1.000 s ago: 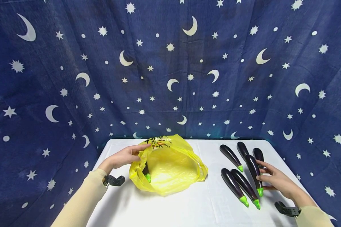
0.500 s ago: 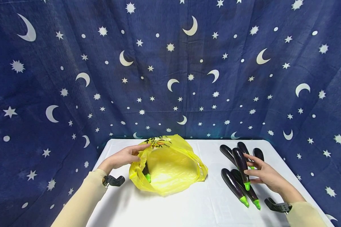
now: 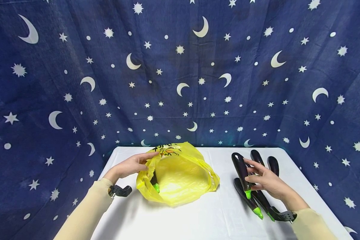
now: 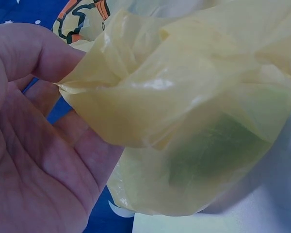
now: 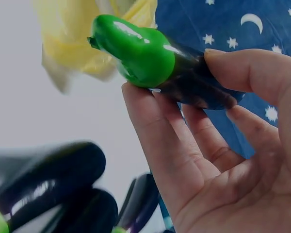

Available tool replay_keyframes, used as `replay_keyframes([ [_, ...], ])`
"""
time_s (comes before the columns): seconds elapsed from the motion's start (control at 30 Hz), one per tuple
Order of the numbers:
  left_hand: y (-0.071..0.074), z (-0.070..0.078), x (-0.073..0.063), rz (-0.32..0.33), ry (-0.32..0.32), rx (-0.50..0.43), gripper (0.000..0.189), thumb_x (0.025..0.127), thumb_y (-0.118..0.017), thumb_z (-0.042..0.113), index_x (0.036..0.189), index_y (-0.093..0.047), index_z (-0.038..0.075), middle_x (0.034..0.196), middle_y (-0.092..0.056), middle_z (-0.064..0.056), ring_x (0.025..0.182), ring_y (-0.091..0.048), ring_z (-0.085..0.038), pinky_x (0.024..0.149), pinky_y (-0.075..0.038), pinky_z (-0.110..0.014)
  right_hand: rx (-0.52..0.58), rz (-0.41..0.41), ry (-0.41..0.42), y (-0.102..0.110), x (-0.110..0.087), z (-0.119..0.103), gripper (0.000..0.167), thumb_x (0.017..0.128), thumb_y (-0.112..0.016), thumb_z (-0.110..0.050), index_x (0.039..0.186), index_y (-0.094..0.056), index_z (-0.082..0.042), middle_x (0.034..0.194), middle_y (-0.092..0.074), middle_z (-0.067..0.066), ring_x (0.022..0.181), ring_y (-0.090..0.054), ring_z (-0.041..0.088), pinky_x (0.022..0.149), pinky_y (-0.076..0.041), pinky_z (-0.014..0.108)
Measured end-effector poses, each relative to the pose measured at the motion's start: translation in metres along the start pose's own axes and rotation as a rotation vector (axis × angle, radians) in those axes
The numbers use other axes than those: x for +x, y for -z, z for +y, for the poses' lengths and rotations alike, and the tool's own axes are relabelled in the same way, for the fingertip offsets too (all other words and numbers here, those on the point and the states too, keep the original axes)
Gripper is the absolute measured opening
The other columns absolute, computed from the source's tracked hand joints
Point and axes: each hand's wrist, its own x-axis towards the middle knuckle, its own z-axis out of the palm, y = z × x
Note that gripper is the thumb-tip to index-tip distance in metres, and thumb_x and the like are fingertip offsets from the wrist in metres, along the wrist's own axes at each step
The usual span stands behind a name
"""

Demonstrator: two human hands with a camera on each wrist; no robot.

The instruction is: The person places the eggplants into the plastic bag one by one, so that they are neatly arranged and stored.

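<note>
One eggplant [image 3: 240,168], lower right: pinched in right hand [image 3: 267,181], green cap [image 3: 248,194] protruding below grip | yellow bag [image 3: 183,178], lower centre: left edge pinched by left hand [image 3: 132,165]

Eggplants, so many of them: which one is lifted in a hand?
The eggplant in the right hand, pinched between thumb and fingers; the other visible eggplants lie on the white table or inside the yellow bag.
</note>
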Motion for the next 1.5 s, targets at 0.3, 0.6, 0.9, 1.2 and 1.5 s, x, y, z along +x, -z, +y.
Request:
replay_keyframes([
  [0.3, 0.0, 0.001, 0.0, -0.002, -0.012, -0.018, 0.073, 0.093, -0.054, -0.008, 0.16, -0.038, 0.017, 0.167, -0.028, -0.01, 0.141, -0.041, -0.032, 0.101, -0.05, -0.037, 0.035, -0.099, 0.045, -0.024, 0.017, -0.005, 0.082, 0.096, -0.069, -0.009, 0.163, -0.023, -0.013, 0.147, -0.043, 0.028, 0.11, -0.067, 0.03, 0.084, -0.058, 0.051],
  [0.6, -0.001, 0.001, 0.0, 0.003, -0.015, -0.019, 0.073, 0.093, -0.054, -0.008, 0.16, -0.038, 0.017, 0.167, -0.028, -0.009, 0.142, -0.041, -0.032, 0.102, -0.049, -0.037, 0.073, -0.188, 0.074, -0.051, 0.032, -0.013, 0.081, 0.095, -0.069, -0.007, 0.163, -0.025, -0.013, 0.143, -0.048, 0.026, 0.111, -0.066, 0.036, 0.083, -0.058, 0.053],
  [0.9, 0.0, 0.002, -0.001, 0.007, -0.011, -0.016, 0.073, 0.094, -0.053, -0.008, 0.16, -0.038, 0.017, 0.167, -0.027, -0.009, 0.143, -0.041, -0.032, 0.103, -0.049, -0.038, 0.096, -0.284, 0.078, -0.08, 0.046, -0.019, 0.08, 0.095, -0.068, -0.006, 0.163, -0.026, -0.014, 0.142, -0.052, 0.022, 0.107, -0.068, 0.037, 0.082, -0.058, 0.054],
  [1.2, 0.0, 0.002, -0.002, 0.009, -0.014, -0.022, 0.073, 0.094, -0.053, -0.008, 0.16, -0.037, 0.017, 0.167, -0.027, -0.01, 0.14, -0.044, -0.032, 0.099, -0.051, -0.037, 0.121, -0.351, 0.078, -0.112, 0.06, -0.026, 0.079, 0.093, -0.07, -0.005, 0.161, -0.031, -0.014, 0.14, -0.052, 0.022, 0.102, -0.07, 0.035, 0.08, -0.059, 0.053],
  [1.5, 0.0, -0.001, -0.001, 0.014, -0.017, 0.0, 0.073, 0.094, -0.053, -0.008, 0.16, -0.038, 0.018, 0.167, -0.028, -0.01, 0.142, -0.042, -0.031, 0.1, -0.05, -0.035, 0.143, -0.415, 0.065, -0.145, 0.072, -0.032, 0.078, 0.091, -0.071, -0.005, 0.16, -0.035, -0.015, 0.137, -0.052, 0.022, 0.102, -0.069, 0.032, 0.079, -0.059, 0.052],
])
